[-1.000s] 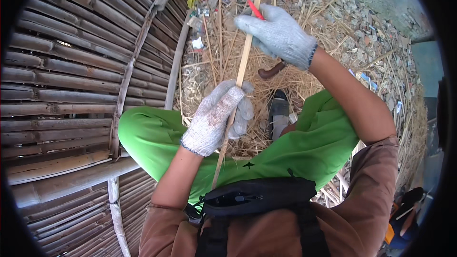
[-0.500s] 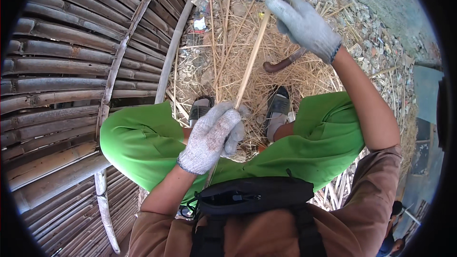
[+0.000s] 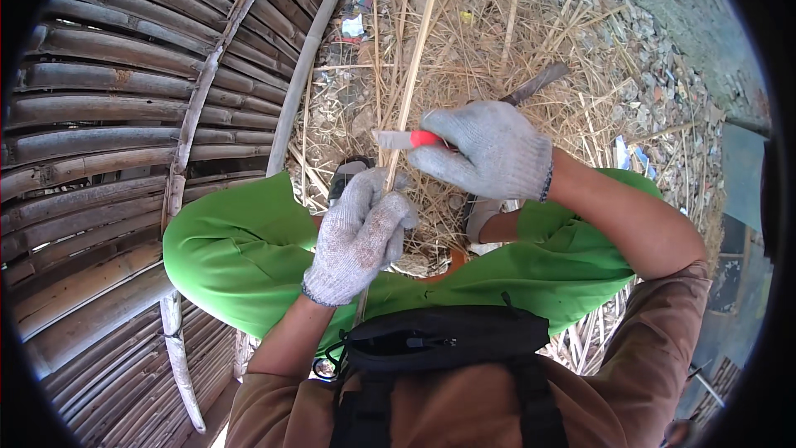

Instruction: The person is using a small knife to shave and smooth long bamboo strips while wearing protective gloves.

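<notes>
My left hand (image 3: pixel 358 236), in a stained white knit glove, is closed round a long thin bamboo strip (image 3: pixel 420 41). The strip runs from the hand away toward the top of the view. In my gloved right hand (image 3: pixel 489 149) is a small knife (image 3: pixel 398 140) with a red handle. Its short blade points left and lies across the strip just above my left hand; whether it bites into the strip I cannot tell. Behind the right hand a larger dark blade (image 3: pixel 539 83) rests on the straw, its handle hidden.
A wall of bamboo slats (image 3: pixel 108 108) stands on the left, with a pole (image 3: pixel 307 75) along its edge. Straw and bamboo shavings (image 3: pixel 473 50) cover the ground between my feet. Rubble and litter (image 3: pixel 655 83) lie on the right. A black waist bag (image 3: pixel 448 340) sits at my lap.
My right hand has come down and nearer along the strip, close to the left hand. The red-handled knife now shows in it. The strip's far end has swung slightly left.
</notes>
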Available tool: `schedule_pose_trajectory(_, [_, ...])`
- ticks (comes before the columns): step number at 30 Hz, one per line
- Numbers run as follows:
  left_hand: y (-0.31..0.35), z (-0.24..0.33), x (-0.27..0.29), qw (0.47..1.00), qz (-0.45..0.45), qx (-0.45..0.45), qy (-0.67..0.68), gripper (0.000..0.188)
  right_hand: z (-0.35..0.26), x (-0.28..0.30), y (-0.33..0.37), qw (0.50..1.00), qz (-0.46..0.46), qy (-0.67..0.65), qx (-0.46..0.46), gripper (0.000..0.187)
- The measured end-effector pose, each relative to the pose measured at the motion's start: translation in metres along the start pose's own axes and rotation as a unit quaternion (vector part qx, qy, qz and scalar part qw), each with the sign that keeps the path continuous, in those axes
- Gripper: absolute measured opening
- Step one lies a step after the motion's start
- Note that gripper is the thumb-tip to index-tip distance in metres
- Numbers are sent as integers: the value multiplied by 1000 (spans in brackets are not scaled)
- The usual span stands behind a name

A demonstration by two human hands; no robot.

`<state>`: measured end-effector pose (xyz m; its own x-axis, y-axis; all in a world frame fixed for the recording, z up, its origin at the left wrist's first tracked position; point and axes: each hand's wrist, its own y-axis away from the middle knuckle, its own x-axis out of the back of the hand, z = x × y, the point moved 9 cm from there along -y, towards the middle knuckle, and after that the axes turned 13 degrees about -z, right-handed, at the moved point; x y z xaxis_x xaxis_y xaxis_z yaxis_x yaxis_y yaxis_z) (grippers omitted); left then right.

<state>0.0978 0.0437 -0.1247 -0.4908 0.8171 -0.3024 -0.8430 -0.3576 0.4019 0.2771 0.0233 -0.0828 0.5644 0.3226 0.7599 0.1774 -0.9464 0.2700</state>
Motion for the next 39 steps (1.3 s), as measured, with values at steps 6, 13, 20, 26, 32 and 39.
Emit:
schedule_pose_trajectory(6, [-2,-3,6,999,5,27,-45,27,-8,-16,4,1000,-4,3,14,44])
schedule_pose_trajectory(13, [-4,8,-4,999,5,-5,-46,26,-20,-16,8,999,-7,31,35,38])
schedule_pose_trajectory(20, [0,14,-2,998,-20,-7,-53,26,-9,19,7,990,73,122,-12,40])
schedule_pose_trajectory(26, [6,9,-20,997,-70,-10,-18,38,80,142,55,927,327,127,-134,51])
schedule_pose_trajectory(32, [3,8,0,1000,-19,-8,19,33,3,31,11,994,90,44,-34,44])
schedule_pose_trajectory(39, [5,6,0,997,24,-4,-76,32,-20,2,15,998,34,60,-7,47])
